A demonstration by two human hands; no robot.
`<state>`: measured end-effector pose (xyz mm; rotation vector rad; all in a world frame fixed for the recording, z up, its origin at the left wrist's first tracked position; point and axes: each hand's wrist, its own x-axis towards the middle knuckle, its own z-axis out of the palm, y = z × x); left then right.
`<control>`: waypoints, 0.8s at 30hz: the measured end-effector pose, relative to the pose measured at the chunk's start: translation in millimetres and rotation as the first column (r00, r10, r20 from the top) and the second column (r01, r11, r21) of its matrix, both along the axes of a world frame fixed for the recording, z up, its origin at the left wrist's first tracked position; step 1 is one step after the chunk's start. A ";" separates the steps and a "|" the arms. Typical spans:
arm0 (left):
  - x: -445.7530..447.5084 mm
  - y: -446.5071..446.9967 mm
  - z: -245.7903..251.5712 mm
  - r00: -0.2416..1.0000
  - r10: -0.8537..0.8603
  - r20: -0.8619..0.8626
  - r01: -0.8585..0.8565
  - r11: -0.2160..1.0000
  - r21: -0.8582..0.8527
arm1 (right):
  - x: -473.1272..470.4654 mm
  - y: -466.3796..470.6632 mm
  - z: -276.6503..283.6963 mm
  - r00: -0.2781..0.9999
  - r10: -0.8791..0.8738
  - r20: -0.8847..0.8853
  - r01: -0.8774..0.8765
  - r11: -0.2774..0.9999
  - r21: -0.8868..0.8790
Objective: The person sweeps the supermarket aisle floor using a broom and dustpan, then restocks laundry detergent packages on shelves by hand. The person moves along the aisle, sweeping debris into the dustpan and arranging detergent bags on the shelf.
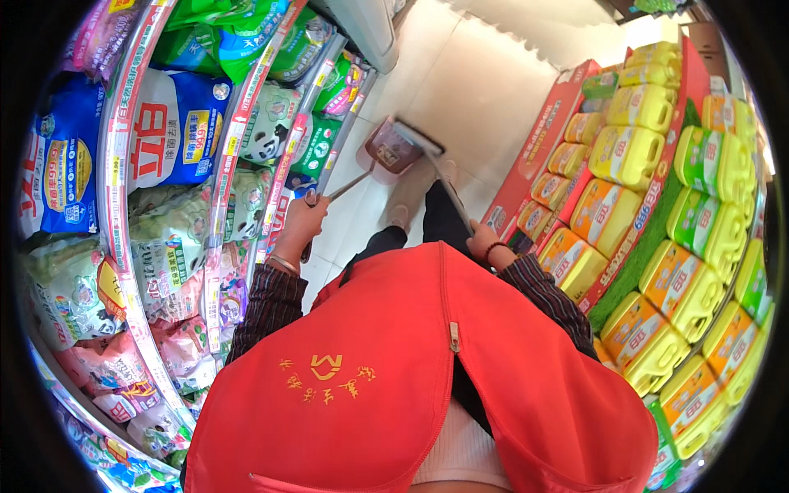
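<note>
My left hand (302, 223), at the left of the head view, is closed around the handle of a long-handled dustpan (389, 146). The pinkish pan rests on the tiled floor ahead of my feet. On the right, my right hand (482, 240) grips the long handle of a broom (419, 137), whose head lies across the dustpan's upper right edge. Whether the broom head touches the pan or only overlaps it in view, I cannot tell. What is inside the pan is not clear.
Shelves with bagged detergent (179, 129) run close along my left. On the right stands a red-edged display of yellow detergent jugs (627, 157), with more jugs on green matting (641, 277). A pale grey fixture (363, 28) juts in at the top. Light floor tiles (487, 92) lie between.
</note>
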<state>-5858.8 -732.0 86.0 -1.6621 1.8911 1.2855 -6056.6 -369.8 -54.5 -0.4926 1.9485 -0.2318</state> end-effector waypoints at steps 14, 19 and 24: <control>-7.8 6.9 1.3 0.963 0.266 -0.046 -0.268 0.963 -0.032 | -212.9 -95.1 -15.3 0.951 -0.303 -0.067 0.307 0.950 0.052; -13.5 -6.0 -13.1 0.957 0.281 -0.072 -0.285 0.957 -0.054 | -187.4 -121.5 -34.8 0.948 0.243 -0.204 -0.211 0.963 0.166; -13.8 -10.8 -21.5 0.957 0.270 -0.110 -0.279 0.957 -0.078 | -127.5 -69.4 -15.0 0.916 0.398 -0.049 -0.395 0.917 0.059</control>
